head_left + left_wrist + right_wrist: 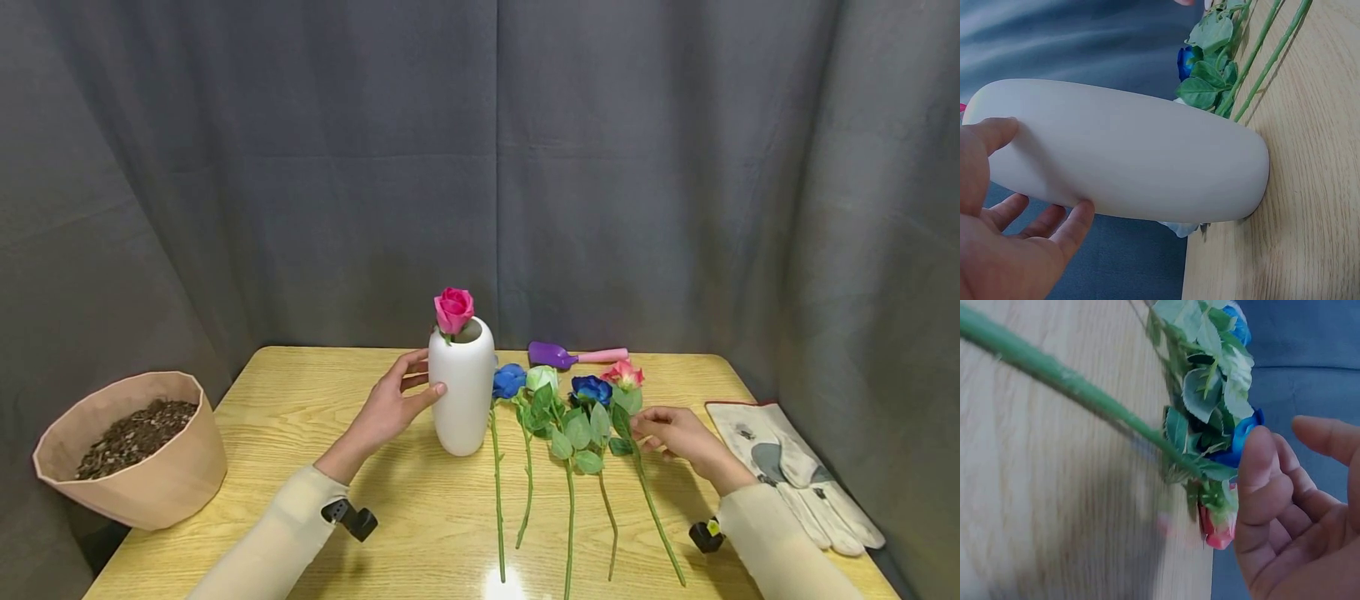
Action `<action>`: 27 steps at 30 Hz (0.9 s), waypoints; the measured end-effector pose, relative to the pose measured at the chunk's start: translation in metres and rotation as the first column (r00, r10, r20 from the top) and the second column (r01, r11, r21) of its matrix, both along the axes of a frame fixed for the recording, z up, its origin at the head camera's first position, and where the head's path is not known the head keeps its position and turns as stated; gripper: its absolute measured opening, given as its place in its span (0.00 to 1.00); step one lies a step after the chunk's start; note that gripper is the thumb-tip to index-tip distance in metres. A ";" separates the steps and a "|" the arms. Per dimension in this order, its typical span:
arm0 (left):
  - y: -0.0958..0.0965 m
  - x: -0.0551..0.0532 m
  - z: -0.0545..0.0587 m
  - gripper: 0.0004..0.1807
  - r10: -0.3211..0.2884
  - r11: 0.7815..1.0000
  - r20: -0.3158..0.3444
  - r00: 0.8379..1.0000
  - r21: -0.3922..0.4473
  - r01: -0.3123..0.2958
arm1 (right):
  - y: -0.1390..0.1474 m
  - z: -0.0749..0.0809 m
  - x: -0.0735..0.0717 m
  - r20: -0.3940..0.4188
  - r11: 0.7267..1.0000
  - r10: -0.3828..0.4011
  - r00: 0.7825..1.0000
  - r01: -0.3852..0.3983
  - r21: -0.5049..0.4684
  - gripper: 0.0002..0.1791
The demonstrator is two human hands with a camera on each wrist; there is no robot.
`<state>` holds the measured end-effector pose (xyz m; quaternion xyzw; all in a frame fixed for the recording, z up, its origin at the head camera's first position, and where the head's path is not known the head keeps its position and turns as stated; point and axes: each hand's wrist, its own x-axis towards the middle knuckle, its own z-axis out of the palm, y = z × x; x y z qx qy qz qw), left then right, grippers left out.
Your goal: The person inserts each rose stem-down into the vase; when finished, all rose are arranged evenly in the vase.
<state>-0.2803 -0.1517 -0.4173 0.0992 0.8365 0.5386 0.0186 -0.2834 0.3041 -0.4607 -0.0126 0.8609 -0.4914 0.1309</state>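
A tall white vase (pixel 462 400) stands upright on the table with a pink rose (pixel 453 311) in its mouth. My left hand (pixel 393 400) holds the vase's upper left side, thumb in front and fingers behind; the left wrist view shows fingertips (pixel 1082 209) touching the vase (pixel 1129 153). To its right several cut flowers lie in a row: a light blue one (pixel 509 381), a white rose (pixel 542 379), a dark blue rose (pixel 591 389) and a pink-red rose (pixel 622 375). My right hand (pixel 675 435) is beside the pink-red rose's leaves, fingers loosely bent, nothing visible between thumb and fingers.
A beige pot (pixel 172 467) of dark soil stands at the table's left edge. Behind the flowers lies a purple scoop (pixel 553 356) with a pink handle. Garden gloves (pixel 787 467) lie at the right edge. A grey curtain (pixel 360 183) hangs behind the table.
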 end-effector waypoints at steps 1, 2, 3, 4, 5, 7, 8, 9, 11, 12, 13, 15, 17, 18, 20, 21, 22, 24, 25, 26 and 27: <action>0.000 0.000 0.000 0.43 -0.001 1.000 0.000 1.000 0.001 0.001 | 0.001 -0.001 0.000 0.011 1.000 0.007 1.000 -0.007 0.002 0.22; 0.000 0.000 0.000 0.43 -0.001 1.000 0.000 1.000 0.000 0.001 | 0.002 -0.002 0.001 0.022 1.000 0.015 1.000 -0.015 0.004 0.22; 0.000 0.000 0.000 0.43 0.000 1.000 0.000 1.000 -0.001 0.000 | 0.004 -0.003 0.001 0.030 1.000 0.027 0.999 -0.027 0.006 0.22; 0.000 0.000 0.000 0.43 0.001 1.000 0.000 1.000 -0.003 -0.001 | 0.005 -0.004 0.001 0.038 0.999 0.040 0.998 -0.040 0.007 0.21; 0.000 0.000 0.000 0.43 0.003 1.000 0.000 1.000 -0.003 -0.003 | 0.006 -0.006 0.000 0.046 0.999 0.053 0.998 -0.054 0.008 0.21; 0.000 0.000 0.000 0.43 0.005 1.000 0.002 1.000 -0.005 -0.005 | 0.009 -0.008 0.000 0.056 0.997 0.070 0.996 -0.071 0.017 0.19; 0.000 0.000 0.000 0.43 0.006 1.000 0.001 1.000 -0.005 -0.006 | 0.010 -0.010 0.001 0.060 0.997 0.078 0.995 -0.079 0.023 0.19; 0.001 0.001 0.000 0.43 0.007 1.000 0.002 1.000 -0.005 -0.007 | 0.011 -0.011 0.001 0.061 0.996 0.086 0.994 -0.088 0.033 0.19; 0.001 0.001 0.000 0.43 0.007 1.000 0.003 1.000 -0.004 -0.007 | 0.012 -0.014 0.002 0.062 0.994 0.087 0.994 -0.090 0.054 0.18; 0.001 0.001 0.000 0.42 0.007 1.000 0.004 1.000 -0.004 -0.007 | 0.012 -0.015 0.002 0.067 0.995 0.081 0.994 -0.085 0.062 0.18; 0.001 0.002 0.000 0.42 0.007 1.000 0.005 1.000 -0.005 -0.007 | 0.013 -0.017 0.003 0.071 0.995 0.077 0.995 -0.081 0.065 0.17; 0.001 0.002 0.000 0.42 0.007 1.000 0.006 1.000 -0.004 -0.007 | 0.014 -0.019 0.003 0.070 0.994 0.080 0.994 -0.085 0.068 0.17; 0.001 0.002 0.000 0.42 0.006 1.000 0.007 1.000 -0.003 -0.006 | 0.015 -0.021 0.004 0.071 0.994 0.079 0.994 -0.084 0.065 0.17; 0.001 0.001 0.000 0.42 0.005 1.000 0.006 1.000 -0.004 -0.005 | 0.015 -0.022 0.004 0.070 0.994 0.079 0.994 -0.083 0.064 0.16; 0.001 0.001 -0.001 0.42 0.003 1.000 0.005 1.000 0.001 -0.003 | 0.016 -0.023 0.005 0.062 0.993 0.084 0.995 -0.088 0.075 0.15; 0.001 0.000 -0.001 0.42 0.002 1.000 0.005 1.000 0.002 -0.002 | 0.016 -0.024 0.005 0.060 0.993 0.077 0.995 -0.081 0.082 0.15; 0.001 0.000 -0.001 0.42 0.001 1.000 0.005 1.000 0.003 -0.001 | 0.016 -0.024 0.006 0.061 0.993 0.069 0.996 -0.074 0.090 0.14; 0.000 -0.001 -0.001 0.42 -0.001 1.000 0.005 1.000 0.006 0.001 | 0.016 -0.024 0.007 0.056 0.991 0.070 0.996 -0.076 0.108 0.13; 0.000 -0.001 -0.001 0.42 -0.001 1.000 0.006 1.000 0.007 0.001 | 0.016 -0.025 0.008 0.056 0.991 0.067 0.996 -0.073 0.116 0.13; 0.000 -0.001 -0.001 0.42 -0.001 1.000 0.005 1.000 0.006 0.001 | 0.016 -0.025 0.008 0.056 0.990 0.066 0.996 -0.072 0.121 0.12; 0.000 -0.001 -0.001 0.43 -0.001 1.000 0.006 1.000 0.005 0.001 | 0.017 -0.026 0.008 0.053 0.989 0.067 0.996 -0.074 0.128 0.12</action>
